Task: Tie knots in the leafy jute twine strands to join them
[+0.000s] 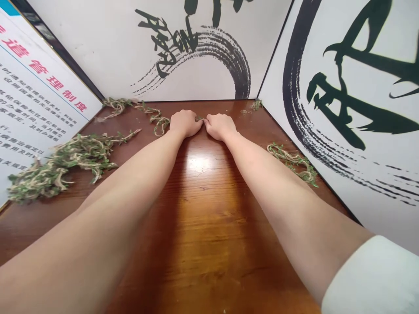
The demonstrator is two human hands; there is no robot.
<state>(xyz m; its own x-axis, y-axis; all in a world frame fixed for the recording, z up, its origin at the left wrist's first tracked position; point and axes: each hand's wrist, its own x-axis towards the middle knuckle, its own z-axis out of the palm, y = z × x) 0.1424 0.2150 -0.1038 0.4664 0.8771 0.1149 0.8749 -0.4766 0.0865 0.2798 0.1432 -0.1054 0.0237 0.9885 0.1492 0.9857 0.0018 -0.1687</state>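
My left hand [186, 123] and my right hand [220, 126] meet at the far side of the polished wooden table [203, 209]. Their fingertips pinch a short bit of leafy twine [199, 118] between them. A thin length of the same jute twine with green leaves [158, 121] lies just left of my left hand. Another leafy strand [291, 160] rests to the right of my right forearm, apart from it. A larger tangled heap of leafy twine [55, 168] sits at the table's left side.
White boards with black brush calligraphy [196, 52] stand along the far and right table edges. A printed notice board [39, 91] with Chinese text stands at the left. A small leafy scrap [257, 104] lies in the far right corner. A white sleeve [369, 279] covers my right arm.
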